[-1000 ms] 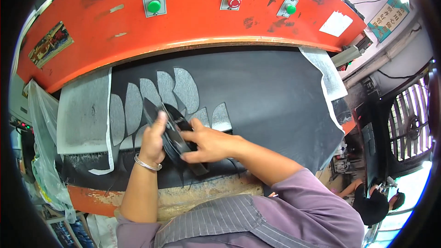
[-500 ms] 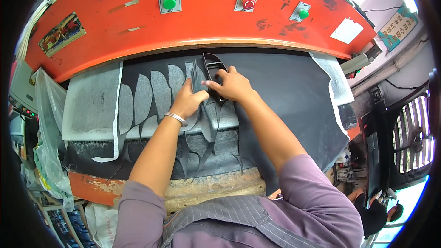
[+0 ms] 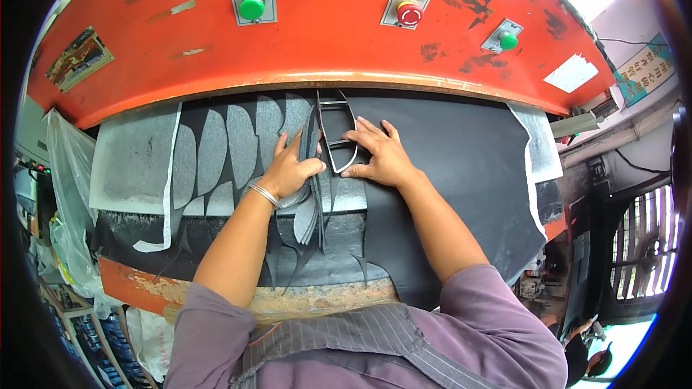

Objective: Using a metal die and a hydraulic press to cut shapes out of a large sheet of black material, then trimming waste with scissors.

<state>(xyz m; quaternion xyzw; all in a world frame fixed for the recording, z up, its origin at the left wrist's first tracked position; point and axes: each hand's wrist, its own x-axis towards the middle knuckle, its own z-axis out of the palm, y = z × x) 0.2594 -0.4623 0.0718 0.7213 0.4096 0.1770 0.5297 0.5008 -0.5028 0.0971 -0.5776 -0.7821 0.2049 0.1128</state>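
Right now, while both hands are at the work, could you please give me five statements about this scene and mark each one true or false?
1. The left hand holds a stack of cut pieces. True.
2. The right hand lies on a plastic bag. False: it touches the dark frame.
3. A red button sits between two green buttons. True.
4. The machine panel is blue. False: it is orange.
5. White paper is on the panel's right part. True.

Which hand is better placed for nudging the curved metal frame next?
Likely the right hand: its fingers touch the curved metal frame, whereas the left hand is occupied holding a stack of cut pieces.
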